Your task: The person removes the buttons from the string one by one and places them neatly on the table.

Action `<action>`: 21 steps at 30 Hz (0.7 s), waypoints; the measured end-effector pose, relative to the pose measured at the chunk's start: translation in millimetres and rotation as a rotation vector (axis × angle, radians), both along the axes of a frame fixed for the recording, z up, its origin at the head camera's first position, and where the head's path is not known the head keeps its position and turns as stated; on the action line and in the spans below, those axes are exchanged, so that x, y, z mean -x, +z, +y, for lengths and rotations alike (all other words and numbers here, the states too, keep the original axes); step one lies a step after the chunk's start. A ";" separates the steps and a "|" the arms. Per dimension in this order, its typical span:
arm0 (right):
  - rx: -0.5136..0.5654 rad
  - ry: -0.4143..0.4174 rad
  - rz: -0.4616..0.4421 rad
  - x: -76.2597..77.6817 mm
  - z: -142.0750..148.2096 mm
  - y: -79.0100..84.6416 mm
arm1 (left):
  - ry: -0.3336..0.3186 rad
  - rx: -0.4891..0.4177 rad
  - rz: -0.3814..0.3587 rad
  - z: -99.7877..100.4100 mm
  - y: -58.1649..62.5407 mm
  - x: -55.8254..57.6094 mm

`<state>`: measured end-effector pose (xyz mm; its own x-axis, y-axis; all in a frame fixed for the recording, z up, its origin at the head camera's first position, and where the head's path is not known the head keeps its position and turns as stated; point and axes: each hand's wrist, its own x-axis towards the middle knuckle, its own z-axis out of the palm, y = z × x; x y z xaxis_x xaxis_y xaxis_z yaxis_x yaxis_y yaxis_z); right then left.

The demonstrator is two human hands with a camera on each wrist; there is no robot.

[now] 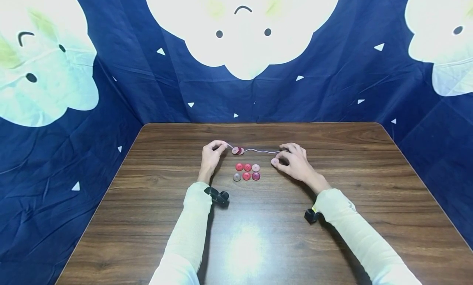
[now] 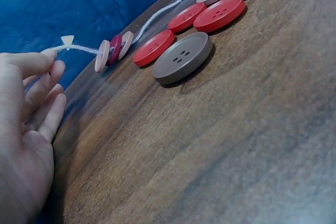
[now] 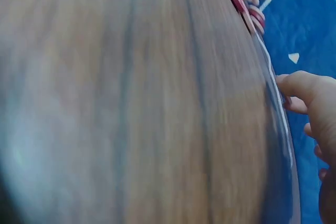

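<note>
In the head view, my left hand [image 1: 211,157] pinches a white string [image 1: 258,151] near one end, between thumb and index finger. Three buttons are threaded on it, a dark red one [image 2: 114,51] between a pink one [image 2: 102,56] and another pink one [image 2: 125,45]. They hang close to the left fingertips. Thumb and index finger of my right hand [image 1: 297,165] pinch a loose pale pink button [image 1: 275,162] by its edge. The string runs across to the right fingers, where its far end is hidden. In the right wrist view that hand [image 3: 315,103] appears at the edge.
Two short rows of several buttons lie between the hands, among them a grey one [image 1: 237,177], a red one [image 1: 246,176], a pale pink one [image 1: 256,168] and a dark red one [image 1: 256,176]. The wooden table [image 1: 148,235] meets a blue cloth backdrop [image 1: 162,96] behind.
</note>
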<state>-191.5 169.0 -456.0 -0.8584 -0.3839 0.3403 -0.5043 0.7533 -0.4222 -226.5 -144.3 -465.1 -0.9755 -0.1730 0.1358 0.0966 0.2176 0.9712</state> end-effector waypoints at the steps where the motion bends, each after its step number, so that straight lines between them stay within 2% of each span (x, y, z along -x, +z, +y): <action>1: -0.010 0.016 -0.005 -0.7 -2.5 0.7 | 0.000 0.002 0.006 -0.1 -0.3 -0.1; 7: -0.057 0.098 -0.029 -4.4 -16.3 4.8 | -0.001 -0.010 0.055 0.3 -1.0 -0.9; 14: -0.122 0.137 -0.015 -6.6 -24.4 4.8 | -0.013 -0.006 -0.001 -1.0 -2.6 1.6; 21: -0.142 0.143 0.001 -7.1 -25.3 5.5 | -0.010 -0.011 0.012 -1.1 -3.5 2.5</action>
<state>-184.5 143.7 -450.5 -0.7915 -0.5460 0.2747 -0.6106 0.7259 -0.3164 -229.0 -145.4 -468.6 -0.9754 -0.1652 0.1459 0.1106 0.2056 0.9724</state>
